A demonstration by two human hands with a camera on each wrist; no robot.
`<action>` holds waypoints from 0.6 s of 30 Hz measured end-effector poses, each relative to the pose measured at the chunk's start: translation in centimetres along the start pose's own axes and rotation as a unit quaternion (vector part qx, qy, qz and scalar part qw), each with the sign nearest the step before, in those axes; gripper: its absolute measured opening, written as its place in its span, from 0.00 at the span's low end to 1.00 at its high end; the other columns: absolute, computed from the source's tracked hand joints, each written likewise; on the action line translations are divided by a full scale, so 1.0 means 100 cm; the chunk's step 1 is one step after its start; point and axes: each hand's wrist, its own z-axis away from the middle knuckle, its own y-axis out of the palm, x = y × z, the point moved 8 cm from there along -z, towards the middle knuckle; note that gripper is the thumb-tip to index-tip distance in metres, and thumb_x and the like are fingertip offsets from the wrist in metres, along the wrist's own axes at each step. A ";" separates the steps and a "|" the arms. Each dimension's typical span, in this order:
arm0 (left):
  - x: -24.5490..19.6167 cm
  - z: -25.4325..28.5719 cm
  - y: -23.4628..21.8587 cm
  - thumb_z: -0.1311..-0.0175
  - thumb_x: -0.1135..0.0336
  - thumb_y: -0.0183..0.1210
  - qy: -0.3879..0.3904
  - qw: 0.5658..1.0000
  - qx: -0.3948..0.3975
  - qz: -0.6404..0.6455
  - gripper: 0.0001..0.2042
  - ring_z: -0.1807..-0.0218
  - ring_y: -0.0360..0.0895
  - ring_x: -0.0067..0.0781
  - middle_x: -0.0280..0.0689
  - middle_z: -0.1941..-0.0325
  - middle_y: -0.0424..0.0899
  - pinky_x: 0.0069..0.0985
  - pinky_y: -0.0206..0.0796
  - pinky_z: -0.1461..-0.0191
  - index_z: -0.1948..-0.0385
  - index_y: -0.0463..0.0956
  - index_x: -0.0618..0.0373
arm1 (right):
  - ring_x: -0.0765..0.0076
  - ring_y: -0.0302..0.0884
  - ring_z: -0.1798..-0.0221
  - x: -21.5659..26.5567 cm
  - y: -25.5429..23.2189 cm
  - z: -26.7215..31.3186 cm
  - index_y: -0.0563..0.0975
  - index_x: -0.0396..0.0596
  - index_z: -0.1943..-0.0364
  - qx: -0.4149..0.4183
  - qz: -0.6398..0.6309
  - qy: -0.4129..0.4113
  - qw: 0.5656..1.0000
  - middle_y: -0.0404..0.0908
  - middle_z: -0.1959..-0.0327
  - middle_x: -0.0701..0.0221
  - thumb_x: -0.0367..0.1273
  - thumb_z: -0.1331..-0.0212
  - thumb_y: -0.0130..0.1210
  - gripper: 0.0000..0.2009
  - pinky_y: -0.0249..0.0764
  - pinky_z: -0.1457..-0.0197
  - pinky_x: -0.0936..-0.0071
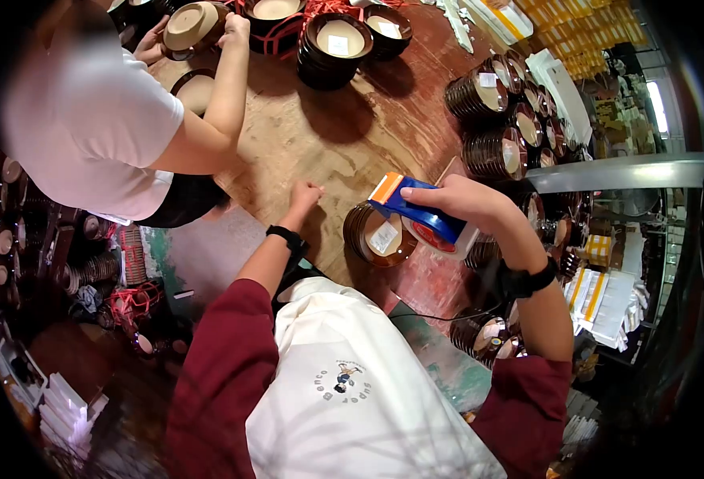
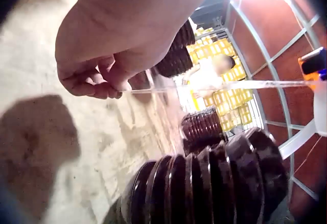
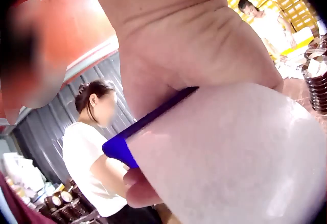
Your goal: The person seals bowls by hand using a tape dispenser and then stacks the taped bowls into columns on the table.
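Note:
My left hand (image 1: 307, 195) pinches the end of a clear tape strip (image 2: 204, 86), which stretches taut across the left wrist view. Its other end runs to the blue-and-orange tape dispenser (image 1: 425, 214), gripped in my right hand (image 1: 465, 199) with the thumb along its top. The large whitish tape roll (image 3: 230, 152) fills much of the right wrist view. Just below and beside the dispenser stands a stack of dark brown bowls (image 1: 357, 227) with a white label (image 1: 385, 236) inside the top one. In the left wrist view, the strip passes above this stack's ridged side (image 2: 204, 188).
At the left, another person (image 1: 104, 120) holds a bowl (image 1: 192, 25) over the wooden table (image 1: 280, 120). Labelled bowl stacks (image 1: 334, 49) stand at the back, and several more (image 1: 484, 120) at the right. A metal bar (image 1: 619, 172) juts in from the right.

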 end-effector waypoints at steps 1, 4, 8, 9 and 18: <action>0.012 -0.002 0.012 0.45 0.63 0.70 0.009 0.999 -0.011 -0.029 0.10 0.78 0.76 0.27 0.37 0.81 0.81 0.32 0.69 0.72 0.76 0.82 0.61 | 0.72 0.81 0.77 0.003 0.001 -0.005 0.83 0.37 0.71 0.007 0.009 0.007 1.000 0.83 0.76 0.65 0.59 0.43 0.61 0.32 0.76 0.73 0.76; 0.032 0.000 0.036 0.47 0.61 0.72 0.005 0.997 -0.033 -0.071 0.12 0.75 0.80 0.42 0.44 0.80 0.81 0.39 0.71 0.67 0.78 0.82 0.61 | 0.71 0.81 0.77 0.012 0.003 -0.015 0.83 0.37 0.71 0.013 0.034 0.022 0.999 0.84 0.76 0.64 0.59 0.43 0.61 0.31 0.77 0.73 0.75; 0.028 0.021 0.055 0.48 0.60 0.72 -0.017 0.995 0.006 -0.099 0.14 0.68 0.83 0.52 0.50 0.76 0.83 0.44 0.72 0.62 0.75 0.82 0.62 | 0.71 0.81 0.77 0.013 0.003 -0.021 0.83 0.37 0.71 -0.005 0.061 0.040 0.997 0.84 0.75 0.65 0.58 0.43 0.62 0.31 0.77 0.72 0.74; 0.026 0.022 0.064 0.48 0.58 0.72 -0.039 0.989 0.072 -0.125 0.17 0.61 0.84 0.54 0.53 0.68 0.85 0.43 0.73 0.57 0.67 0.82 0.64 | 0.71 0.82 0.77 0.014 0.003 -0.021 0.84 0.37 0.70 -0.009 0.064 0.043 0.997 0.84 0.75 0.66 0.57 0.44 0.63 0.30 0.78 0.72 0.73; 0.026 0.030 0.082 0.46 0.51 0.70 0.030 0.984 0.094 -0.145 0.27 0.54 0.82 0.59 0.58 0.59 0.84 0.46 0.72 0.50 0.56 0.76 0.68 | 0.72 0.81 0.73 -0.001 -0.001 -0.018 0.85 0.36 0.68 -0.006 0.058 0.025 0.998 0.85 0.72 0.65 0.62 0.46 0.61 0.35 0.76 0.67 0.74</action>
